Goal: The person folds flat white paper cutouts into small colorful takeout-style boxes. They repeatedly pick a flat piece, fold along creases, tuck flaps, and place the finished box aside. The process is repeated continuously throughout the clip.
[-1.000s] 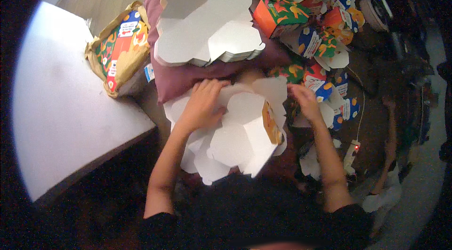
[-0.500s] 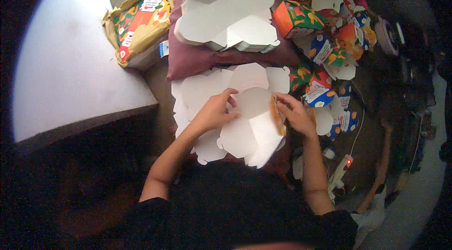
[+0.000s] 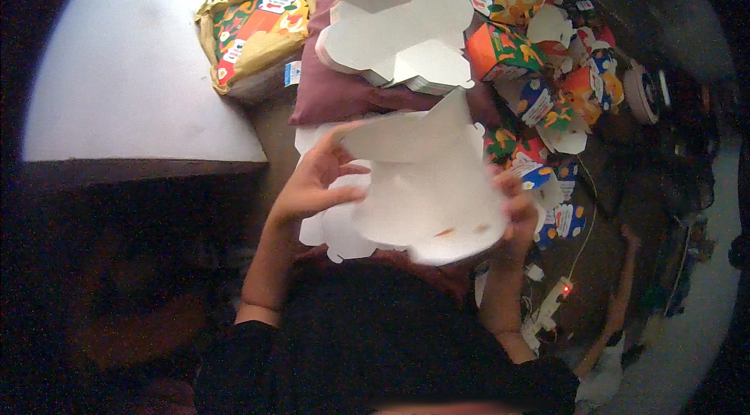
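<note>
Between my hands is a white cardboard box blank (image 3: 426, 192), plain side up, partly folded and slightly blurred by motion. Its far flap stands raised. At the flap's left corner, my left hand (image 3: 316, 177) grips with curled fingers, the thumb reaching along the near side. My right hand (image 3: 516, 208), smeared by motion, is closed on the blank's right edge. Below it lie flat white blanks (image 3: 340, 231), mostly covered. Farther off, a stack of blanks (image 3: 398, 28) rests on a maroon cushion (image 3: 320, 94).
Folded, colourful printed boxes (image 3: 508, 51) are heaped on the right. An opened brown paper package (image 3: 262, 32) of printed blanks sits at the far left, beside a white surface (image 3: 133, 63). A power strip (image 3: 547, 309) with a red light lies at lower right.
The blank has opened out and lifted, its far flap now raised. My left hand has moved left to its edge; the right has moved slightly right and nearer. The whole view has shifted a little.
</note>
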Demonstrator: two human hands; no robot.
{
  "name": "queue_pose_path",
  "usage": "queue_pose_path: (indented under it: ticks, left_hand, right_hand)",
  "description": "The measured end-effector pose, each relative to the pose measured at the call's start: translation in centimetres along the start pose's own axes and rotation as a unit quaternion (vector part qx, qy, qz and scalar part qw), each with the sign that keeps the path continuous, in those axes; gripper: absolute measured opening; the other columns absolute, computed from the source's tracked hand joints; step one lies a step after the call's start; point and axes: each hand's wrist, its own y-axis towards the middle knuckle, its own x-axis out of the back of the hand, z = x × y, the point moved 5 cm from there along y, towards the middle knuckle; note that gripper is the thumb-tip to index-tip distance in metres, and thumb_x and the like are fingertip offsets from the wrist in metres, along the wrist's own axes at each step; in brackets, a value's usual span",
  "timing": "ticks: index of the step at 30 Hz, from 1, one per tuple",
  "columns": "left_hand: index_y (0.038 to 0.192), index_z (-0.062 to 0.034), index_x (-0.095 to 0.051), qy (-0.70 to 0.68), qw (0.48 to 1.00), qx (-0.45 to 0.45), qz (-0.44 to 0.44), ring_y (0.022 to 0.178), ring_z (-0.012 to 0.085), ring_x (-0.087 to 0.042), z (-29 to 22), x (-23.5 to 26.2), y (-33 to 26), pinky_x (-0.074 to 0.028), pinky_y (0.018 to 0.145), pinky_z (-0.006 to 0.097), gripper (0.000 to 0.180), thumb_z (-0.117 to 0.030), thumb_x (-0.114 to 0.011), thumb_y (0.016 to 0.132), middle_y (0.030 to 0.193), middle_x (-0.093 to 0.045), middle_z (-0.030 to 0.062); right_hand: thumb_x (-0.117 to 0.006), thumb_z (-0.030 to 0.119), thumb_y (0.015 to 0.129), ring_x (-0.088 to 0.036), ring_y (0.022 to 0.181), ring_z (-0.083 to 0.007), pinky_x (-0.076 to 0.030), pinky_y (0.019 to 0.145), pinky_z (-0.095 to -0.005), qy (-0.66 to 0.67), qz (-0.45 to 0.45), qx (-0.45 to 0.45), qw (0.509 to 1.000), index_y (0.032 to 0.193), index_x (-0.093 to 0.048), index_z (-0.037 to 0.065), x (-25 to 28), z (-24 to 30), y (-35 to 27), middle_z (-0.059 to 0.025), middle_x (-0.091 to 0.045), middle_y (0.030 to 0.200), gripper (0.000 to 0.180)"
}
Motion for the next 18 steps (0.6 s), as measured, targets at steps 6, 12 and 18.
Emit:
queue_pose_path:
  ticks: [6,12,18]
  left_hand:
    - [0.093,-0.0013,-0.063,0.226,0.97,-0.081,0.048,0.089,0.0201,-0.061,-0.2,-2.1,-1.0,-0.046,0.081,0.029,0.023,0.008,-0.059,0.072,0.095,-0.063,0.0122]
    - [0.099,-0.0045,-0.055,0.151,0.959,-0.027,-0.24,0.091,0.0185,-0.055,1.1,-0.8,-2.5,-0.041,0.086,0.028,0.021,-0.017,-0.06,0.083,0.094,-0.055,0.0062]
    - [0.129,-0.0018,-0.039,-0.2,0.962,0.184,-0.001,0.11,0.0217,-0.053,1.4,-5.3,-4.7,-0.04,0.096,0.035,0.057,-0.041,-0.049,0.089,0.119,-0.054,0.0118]
  right_hand:
    - [-0.062,0.05,0.08,-0.042,0.118,-0.0287,-0.031,0.099,-0.0437,-0.008,0.01,-0.143,0.99,0.085,-0.066,0.005,-3.3,-1.4,-0.1,-0.0143,-0.048,0.118,0.045]
    - [-0.058,0.047,0.084,-0.04,0.119,-0.0296,-0.029,0.1,-0.0442,-0.082,0.07,-0.087,0.99,0.078,-0.064,0.008,-4.5,-0.3,0.1,-0.0132,-0.045,0.12,0.04]
    - [-0.066,0.048,0.074,-0.037,0.123,-0.0353,-0.029,0.101,-0.0485,-0.166,0.148,-0.023,0.975,0.071,-0.062,0.007,-6.0,0.8,-0.1,-0.0144,-0.046,0.118,0.041]
